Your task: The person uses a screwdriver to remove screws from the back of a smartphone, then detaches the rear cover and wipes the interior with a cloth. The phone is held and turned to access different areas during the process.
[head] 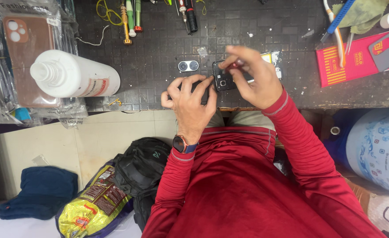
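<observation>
Head view: left hand (pixel 190 99) is curled over the near end of a dark phone (pixel 223 80), fingers pressed together on it and pinning it to the front edge of the black workbench (pixel 159 53). Right hand (pixel 251 77) pinches a small red-handled tool (pixel 235 65), probably a precision screwdriver, tip down on the phone's back near the camera cluster. Risks as I read them: the phone sits right at the bench lip, so a slip of the holding hand could send it off the edge onto the lap or the floor. The tool tip is mostly hidden by the fingers (can't tell whether it's seated in a screw), and an off-axis push could cam out and scratch the lenses or the housing. A loose grey camera cover (pixel 188 66) lies just beside the phone; a sweep of either wrist could knock it away, and any tiny screws would vanish on that dark gridded mat. A white bottle (pixel 73 79) lies on its side well to the left, cap on as far as I can see, low risk.
</observation>
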